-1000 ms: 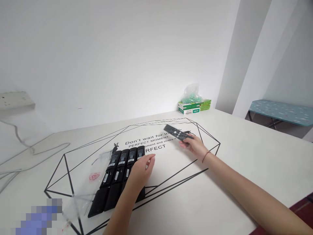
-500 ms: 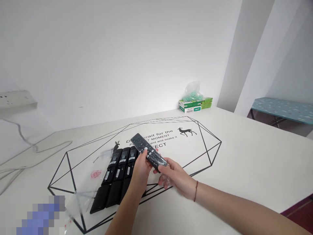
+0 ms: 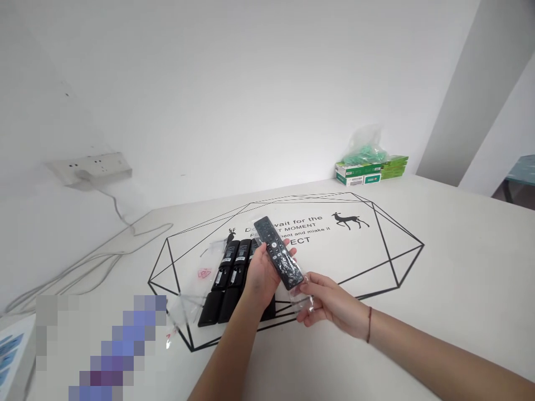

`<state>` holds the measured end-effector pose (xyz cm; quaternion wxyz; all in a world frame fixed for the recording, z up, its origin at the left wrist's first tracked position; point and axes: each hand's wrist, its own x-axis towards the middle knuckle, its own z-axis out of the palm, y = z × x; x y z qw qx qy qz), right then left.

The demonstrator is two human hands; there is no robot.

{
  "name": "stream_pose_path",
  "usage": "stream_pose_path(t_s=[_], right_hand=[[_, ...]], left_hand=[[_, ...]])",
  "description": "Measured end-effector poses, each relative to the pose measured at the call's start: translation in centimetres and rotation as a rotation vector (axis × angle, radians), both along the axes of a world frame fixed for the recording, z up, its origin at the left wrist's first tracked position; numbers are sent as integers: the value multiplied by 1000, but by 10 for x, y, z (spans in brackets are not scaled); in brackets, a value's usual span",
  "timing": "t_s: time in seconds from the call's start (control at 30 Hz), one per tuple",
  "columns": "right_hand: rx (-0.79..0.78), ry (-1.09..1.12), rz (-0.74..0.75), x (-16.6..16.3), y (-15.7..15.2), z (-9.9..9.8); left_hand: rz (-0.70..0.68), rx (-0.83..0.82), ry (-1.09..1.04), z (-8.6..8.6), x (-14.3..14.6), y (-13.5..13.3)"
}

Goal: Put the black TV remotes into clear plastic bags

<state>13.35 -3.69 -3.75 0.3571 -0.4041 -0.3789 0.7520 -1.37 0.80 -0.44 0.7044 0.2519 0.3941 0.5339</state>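
1. Far left, a white power strip (image 3: 90, 167) is fixed to the wall. Its cable (image 3: 125, 234) trails down and loops across the white table (image 3: 460, 267).
2. Loose clear bags (image 3: 188, 303) lie on the table, just left of a row of black remotes (image 3: 228, 278). These lie side by side with their labelled backs up, inside the printed line figure.
3. The left hand (image 3: 261, 275) reaches in over the right end of that row and hides part of it. Its fingers are curled round the middle of a single remote (image 3: 278, 253), gripping it from the left and below.
4. This remote is held off the table, above the row's right end and the printed words, and covers part of the lettering.
5. Its long axis runs on a slant, the far end up and to the left, the near end down and to the right. The button face is turned up toward the camera.
6. A clear wrapper (image 3: 304, 294) hangs about the remote's near end.
7. The right hand (image 3: 330, 303) pinches this wrapper between thumb and fingers, touching the remote's near tip. A red cord (image 3: 369, 324) circles its wrist.
8. Further right, a printed deer (image 3: 350, 220) shows on the table.
9. Against the wall well behind it are stacked green boxes (image 3: 370, 170) with a crumpled plastic bag (image 3: 363, 146) on top.
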Motion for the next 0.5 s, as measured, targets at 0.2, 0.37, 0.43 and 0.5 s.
stream_pose_path(t_s=[0.2, 0.37, 0.43, 0.5], right_hand=[[-16, 68, 144, 1, -3, -2], [61, 88, 115, 0, -2, -9], [59, 85, 120, 0, -1, -8], [48, 74, 146, 1, -1, -6]], left_hand=[[-64, 58, -11, -3, 4, -5], [-113, 194, 58, 0, 4, -12], [-122, 233, 69, 1, 3, -13], [-111, 257, 74, 2, 1, -12]])
